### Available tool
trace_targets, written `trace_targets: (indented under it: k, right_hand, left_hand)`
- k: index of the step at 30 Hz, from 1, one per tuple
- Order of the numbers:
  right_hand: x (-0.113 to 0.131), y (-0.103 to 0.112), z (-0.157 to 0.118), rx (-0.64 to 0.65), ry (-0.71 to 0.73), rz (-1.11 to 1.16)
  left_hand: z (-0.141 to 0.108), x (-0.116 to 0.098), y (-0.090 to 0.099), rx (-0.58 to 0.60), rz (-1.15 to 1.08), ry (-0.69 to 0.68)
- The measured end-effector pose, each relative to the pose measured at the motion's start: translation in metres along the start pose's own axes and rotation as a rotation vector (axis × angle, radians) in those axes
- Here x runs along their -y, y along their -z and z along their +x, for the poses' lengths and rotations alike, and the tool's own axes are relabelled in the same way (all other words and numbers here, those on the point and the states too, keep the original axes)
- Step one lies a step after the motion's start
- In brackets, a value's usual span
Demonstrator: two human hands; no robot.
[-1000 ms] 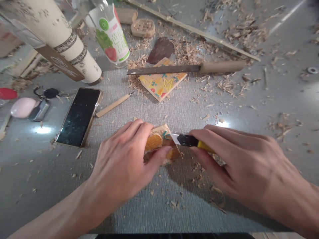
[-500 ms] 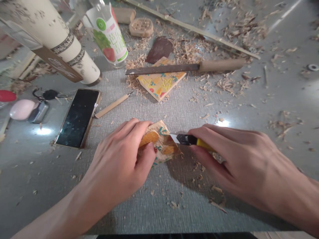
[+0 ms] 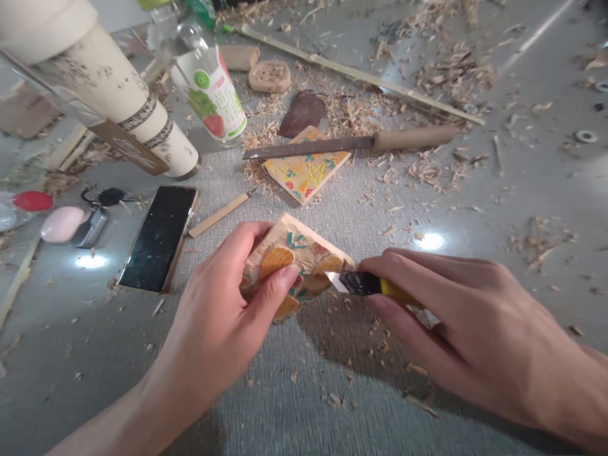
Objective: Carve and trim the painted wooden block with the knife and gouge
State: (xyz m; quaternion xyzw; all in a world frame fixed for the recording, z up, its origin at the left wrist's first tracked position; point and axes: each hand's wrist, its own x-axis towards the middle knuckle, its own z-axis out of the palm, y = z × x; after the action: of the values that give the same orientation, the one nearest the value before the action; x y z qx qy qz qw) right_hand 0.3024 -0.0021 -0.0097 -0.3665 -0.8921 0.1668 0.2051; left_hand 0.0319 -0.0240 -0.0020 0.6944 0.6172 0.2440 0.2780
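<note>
My left hand [image 3: 223,304] grips a small wooden tile [image 3: 311,244] by its left side, thumb across the painted face. The tile carries orange rounds and teal leaf marks on a roughly carved ground. In my right hand [image 3: 470,316] is a utility knife [image 3: 363,282] with a black and yellow handle. Its short blade points left, over the right part of the tile; whether it touches the wood I cannot tell. Beyond them a second painted tile [image 3: 308,180] lies on the table, with a file [image 3: 332,145] with a wooden handle resting across it.
Left of my hands lie a phone [image 3: 159,237], a thin wooden-handled carving tool [image 3: 221,214] and a pink egg-shaped thing [image 3: 61,223]. Stacked paper cups [image 3: 137,107] and a labelled bottle [image 3: 213,95] stand behind. Wood shavings [image 3: 446,69] and a long thin stick [image 3: 351,69] are at the back.
My left hand has tilted and turned the tile, so its far edge and more of its face show. The knife stays at its right side. The view has shifted slightly.
</note>
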Motion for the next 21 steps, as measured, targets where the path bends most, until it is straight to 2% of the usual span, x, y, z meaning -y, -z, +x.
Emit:
trace_targets:
  k: [4, 12, 21]
  right_hand:
    - [0.001, -0.001, -0.002, -0.004, 0.043, -0.034]
    - [0.009, 0.004, -0.006, -0.01, -0.006, -0.148]
    - [0.008, 0.0, -0.012, -0.024, 0.05, -0.176]
  left_hand:
    - [-0.002, -0.003, 0.0, 0.034, -0.049, -0.01]
    - [-0.015, -0.006, -0.006, -0.14, 0.346, -0.243]
    - [-0.018, -0.005, -0.013, -0.199, 0.431, -0.357]
